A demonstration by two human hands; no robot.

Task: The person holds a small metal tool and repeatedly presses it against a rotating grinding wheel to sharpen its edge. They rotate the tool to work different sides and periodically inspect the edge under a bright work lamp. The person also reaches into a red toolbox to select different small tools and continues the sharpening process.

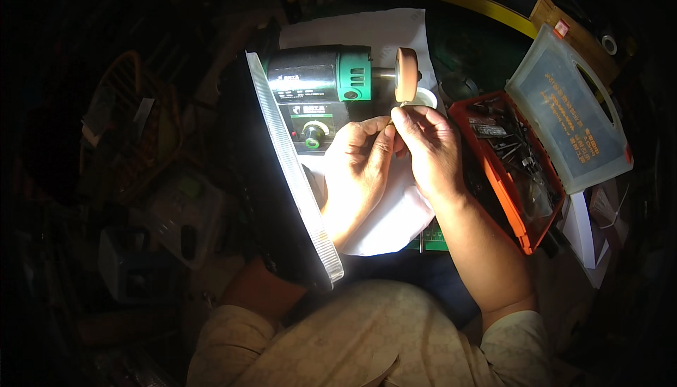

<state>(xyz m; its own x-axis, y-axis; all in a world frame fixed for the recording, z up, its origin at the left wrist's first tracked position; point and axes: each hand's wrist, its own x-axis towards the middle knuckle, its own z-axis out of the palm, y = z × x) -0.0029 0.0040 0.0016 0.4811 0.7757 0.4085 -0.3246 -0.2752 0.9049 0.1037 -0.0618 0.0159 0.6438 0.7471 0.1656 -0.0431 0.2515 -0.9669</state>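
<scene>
While your left hand point(358, 158) and right hand point(431, 146) meet, fingers pinched tightly around a tiny, indistinct piece point(403, 105), the orange grinding wheel point(406, 76) stands just beyond.

A big lamp point(287, 154) blocks the way left of the left hand point(358, 158). The round wheel point(406, 76) and the motor point(321, 73) stand in the way ahead. The orange box point(509, 203) is beside the right arm point(483, 253). Between the arms, over the white paper point(388, 221), there is room.
</scene>
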